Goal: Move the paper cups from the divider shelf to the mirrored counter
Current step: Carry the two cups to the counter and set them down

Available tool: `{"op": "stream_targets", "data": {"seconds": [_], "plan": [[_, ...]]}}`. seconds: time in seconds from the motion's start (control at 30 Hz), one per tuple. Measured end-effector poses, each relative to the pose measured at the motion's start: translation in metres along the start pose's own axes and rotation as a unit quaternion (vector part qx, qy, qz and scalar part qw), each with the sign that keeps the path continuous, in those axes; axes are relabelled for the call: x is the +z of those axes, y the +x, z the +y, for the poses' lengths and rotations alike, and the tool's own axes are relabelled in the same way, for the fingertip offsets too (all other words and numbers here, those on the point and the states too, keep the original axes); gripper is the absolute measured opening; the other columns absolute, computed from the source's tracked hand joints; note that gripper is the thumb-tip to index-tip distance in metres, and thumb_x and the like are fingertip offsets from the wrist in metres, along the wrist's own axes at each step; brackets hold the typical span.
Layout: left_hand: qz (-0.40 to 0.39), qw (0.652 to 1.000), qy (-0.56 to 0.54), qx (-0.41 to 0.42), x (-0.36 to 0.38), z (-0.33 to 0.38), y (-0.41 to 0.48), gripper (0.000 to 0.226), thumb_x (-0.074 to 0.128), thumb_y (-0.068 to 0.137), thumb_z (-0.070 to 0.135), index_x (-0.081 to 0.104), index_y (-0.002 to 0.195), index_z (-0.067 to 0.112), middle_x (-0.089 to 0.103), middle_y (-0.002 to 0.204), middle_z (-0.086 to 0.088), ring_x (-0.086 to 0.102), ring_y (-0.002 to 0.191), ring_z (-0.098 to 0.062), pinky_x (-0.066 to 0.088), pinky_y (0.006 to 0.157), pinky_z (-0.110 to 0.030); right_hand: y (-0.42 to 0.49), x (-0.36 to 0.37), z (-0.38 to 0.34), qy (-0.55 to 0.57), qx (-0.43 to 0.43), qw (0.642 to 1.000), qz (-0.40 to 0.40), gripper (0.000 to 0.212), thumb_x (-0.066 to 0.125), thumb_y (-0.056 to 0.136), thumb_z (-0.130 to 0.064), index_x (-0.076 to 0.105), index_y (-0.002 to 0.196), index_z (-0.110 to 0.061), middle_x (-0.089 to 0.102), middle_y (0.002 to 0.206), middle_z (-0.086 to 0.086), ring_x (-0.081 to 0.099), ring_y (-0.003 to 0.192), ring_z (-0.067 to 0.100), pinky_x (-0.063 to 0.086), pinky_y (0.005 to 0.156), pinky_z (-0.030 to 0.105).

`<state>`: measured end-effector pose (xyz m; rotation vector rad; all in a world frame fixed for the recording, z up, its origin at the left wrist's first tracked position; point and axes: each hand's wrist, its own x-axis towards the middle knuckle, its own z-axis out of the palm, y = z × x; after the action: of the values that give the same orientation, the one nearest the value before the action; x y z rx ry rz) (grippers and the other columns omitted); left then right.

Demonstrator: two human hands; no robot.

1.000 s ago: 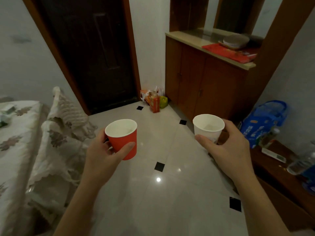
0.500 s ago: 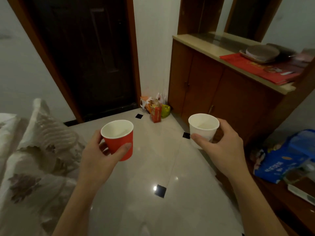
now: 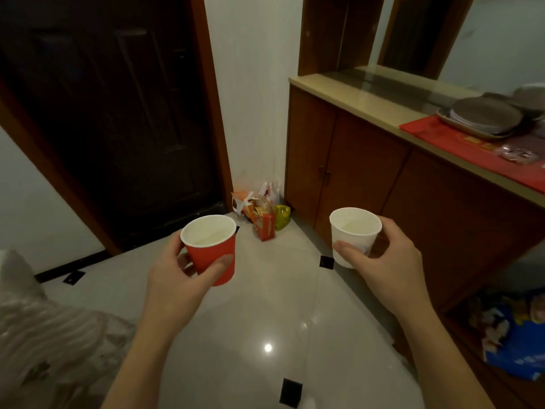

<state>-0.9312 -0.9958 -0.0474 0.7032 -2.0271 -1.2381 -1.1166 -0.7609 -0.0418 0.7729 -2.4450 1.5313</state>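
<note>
Mirrored counter (image 3: 348, 91) nearer than before; red cup (image 3: 213, 256) in left hand (image 3: 174, 278), white cup (image 3: 354, 236) in right hand (image 3: 393, 268), over tiled floor (image 3: 265, 308).

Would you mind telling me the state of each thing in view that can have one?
Red cup, upright, gripped by the left hand, in the air.
White cup, upright, gripped by the right hand, in the air.
Counter, no cup on it in view.
Door, shut.
Cabinet doors, shut.
Plates, stacked.
</note>
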Motion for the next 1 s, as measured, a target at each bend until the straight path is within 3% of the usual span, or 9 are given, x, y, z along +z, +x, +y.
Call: {"op": "stream_targets", "data": {"seconds": [0.2,0.33,0.5,0.8,1.0], "plan": [[-0.002,1.000,0.002,0.028,0.036,-0.024,0.106,0.072,0.073,0.061,0.053,0.043,0.124,0.041,0.049,0.109,0.032,0.053,0.096,0.019,0.042,0.059,0.002,0.089,0.045,0.036,-0.004,-0.001,1.000,0.012,0.065,0.064,0.058,-0.077,0.042,0.114,-0.054,0.046,0.100,-0.043,0.042,0.101,-0.025,0.039,0.056,0.001],[0.002,0.999,0.001,0.050,0.068,-0.028,0.189,0.065,0.074,0.065,0.049,0.045,0.123,0.041,0.051,0.109,0.031,0.049,0.096,0.025,0.042,0.063,0.003,0.172,0.065,0.058,0.001,0.009,1.000,0.020,0.070,0.065,0.057,-0.075,0.046,0.118,-0.047,0.047,0.102,-0.037,0.051,0.097,-0.003,0.039,0.069,0.011],[0.017,0.998,-0.010,0.068,0.111,-0.021,0.296,0.062,0.074,0.065,0.051,0.048,0.120,0.041,0.056,0.106,0.030,0.052,0.096,0.023,0.042,0.064,0.002,0.276,0.074,0.080,-0.018,-0.001,0.999,0.041,0.076,0.066,0.060,-0.070,0.052,0.125,-0.034,0.054,0.110,-0.019,0.050,0.104,0.005,0.039,0.071,0.014],[-0.012,0.998,-0.028,0.055,0.181,-0.034,0.424,0.064,0.077,0.065,0.046,0.053,0.123,0.035,0.060,0.114,0.020,0.060,0.100,0.003,0.049,0.075,-0.019,0.396,0.105,0.124,-0.026,0.015,0.999,0.044,0.072,0.069,0.062,-0.067,0.049,0.125,-0.038,0.051,0.107,-0.023,0.048,0.096,-0.007,0.037,0.070,0.010],[-0.051,0.996,-0.046,0.055,0.232,-0.057,0.510,0.065,0.078,0.065,0.045,0.055,0.124,0.030,0.063,0.113,0.016,0.061,0.101,0.003,0.051,0.068,-0.009,0.467,0.132,0.161,-0.052,0.049,0.995,0.063,0.080,0.065,0.059,-0.076,0.048,0.127,-0.037,0.051,0.111,-0.020,0.049,0.105,0.005,0.043,0.075,0.017]]}}
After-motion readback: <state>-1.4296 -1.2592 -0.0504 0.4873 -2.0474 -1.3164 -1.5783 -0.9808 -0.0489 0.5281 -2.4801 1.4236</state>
